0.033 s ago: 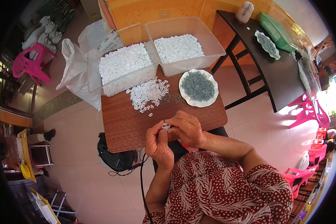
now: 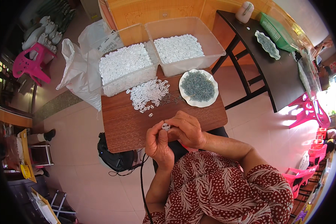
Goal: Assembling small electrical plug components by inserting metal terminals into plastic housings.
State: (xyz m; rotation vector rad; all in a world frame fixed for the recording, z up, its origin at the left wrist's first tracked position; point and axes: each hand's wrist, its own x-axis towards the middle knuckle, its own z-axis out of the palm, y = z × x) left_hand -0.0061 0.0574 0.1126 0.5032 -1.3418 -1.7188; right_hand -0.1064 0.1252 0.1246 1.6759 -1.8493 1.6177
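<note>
I see the white piece [image 2: 166,127] over the near part of the table [image 2: 121,128], pinched by the left hand [image 2: 159,145] between thumb and forefinger, while the right hand [image 2: 186,128] curls in at its right; whether that one grips, I cannot tell. Farther off I see a pile [image 2: 147,95] of similar pieces, with grey screws [image 2: 198,86] on a white plate [image 2: 201,104] to its right. Beyond them stand a left bin [image 2: 132,35] and a right bin [image 2: 210,43].

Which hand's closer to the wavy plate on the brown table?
Right. The right hand is in front of the wavy plate; the left hand is farther away, front-left.
</note>
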